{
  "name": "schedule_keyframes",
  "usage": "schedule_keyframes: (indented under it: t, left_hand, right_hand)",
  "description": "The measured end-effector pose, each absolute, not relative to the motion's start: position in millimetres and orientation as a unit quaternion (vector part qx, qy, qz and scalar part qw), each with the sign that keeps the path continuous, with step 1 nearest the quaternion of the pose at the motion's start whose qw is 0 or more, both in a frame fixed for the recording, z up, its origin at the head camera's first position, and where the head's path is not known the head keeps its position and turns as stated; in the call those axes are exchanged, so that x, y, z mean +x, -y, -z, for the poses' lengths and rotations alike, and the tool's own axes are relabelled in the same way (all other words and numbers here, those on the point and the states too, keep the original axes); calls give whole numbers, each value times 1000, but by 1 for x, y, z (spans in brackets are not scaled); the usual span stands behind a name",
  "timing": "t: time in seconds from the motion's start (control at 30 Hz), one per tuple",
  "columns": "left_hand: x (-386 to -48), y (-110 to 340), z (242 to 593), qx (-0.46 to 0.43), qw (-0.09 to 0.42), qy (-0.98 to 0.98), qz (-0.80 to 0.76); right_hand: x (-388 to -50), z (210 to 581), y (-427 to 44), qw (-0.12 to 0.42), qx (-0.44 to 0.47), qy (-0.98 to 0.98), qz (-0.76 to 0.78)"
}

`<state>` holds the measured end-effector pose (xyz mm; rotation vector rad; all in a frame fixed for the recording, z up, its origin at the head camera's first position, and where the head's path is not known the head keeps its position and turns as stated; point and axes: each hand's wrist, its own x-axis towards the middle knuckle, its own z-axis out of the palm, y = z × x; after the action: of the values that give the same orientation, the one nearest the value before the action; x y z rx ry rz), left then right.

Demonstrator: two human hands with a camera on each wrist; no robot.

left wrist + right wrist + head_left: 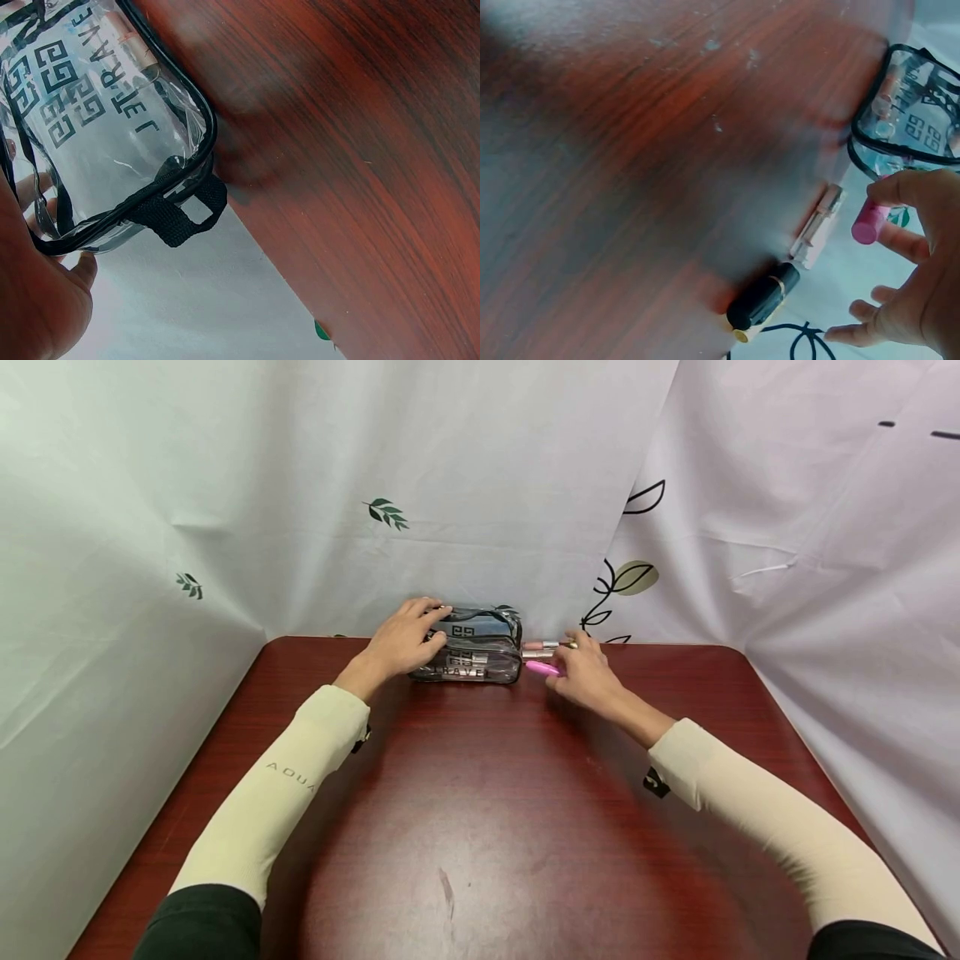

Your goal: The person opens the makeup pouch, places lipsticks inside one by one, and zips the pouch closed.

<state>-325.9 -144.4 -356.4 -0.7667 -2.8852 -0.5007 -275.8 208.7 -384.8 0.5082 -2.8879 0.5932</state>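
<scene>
A clear pouch with black piping (468, 670) lies at the table's back edge, its top side raised. My left hand (399, 642) grips its left end, thumb and fingers at the opening; in the left wrist view fingers of the left hand (37, 285) show through the plastic of the pouch (112, 169). A pink tube (543, 668) is pinched between thumb and finger of my right hand (588, 677), just off the pouch's right end. In the right wrist view the pink tube (870, 221) is held above the table, the other fingers of the right hand (922, 277) spread.
Right of the pouch lie a pinkish tube (534, 646) and, in the right wrist view, a clear-and-pink tube (817, 229) and a black tube (763, 296) with gold beside it. Small cosmetics show inside the pouch. White patterned cloth (487, 485) hangs behind the red-brown table (480, 793).
</scene>
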Motion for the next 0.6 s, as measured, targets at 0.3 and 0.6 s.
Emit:
schedule_keyframes:
  t: [0.3,0.6]
  left_hand:
    - [-327,144,357,-255,60,952,162]
    - [-326,145,358,-252,59,952,164]
  right_hand:
    - [-281,369,-206,120,180,949,-227]
    - [-286,357,-200,153,194,939,-240]
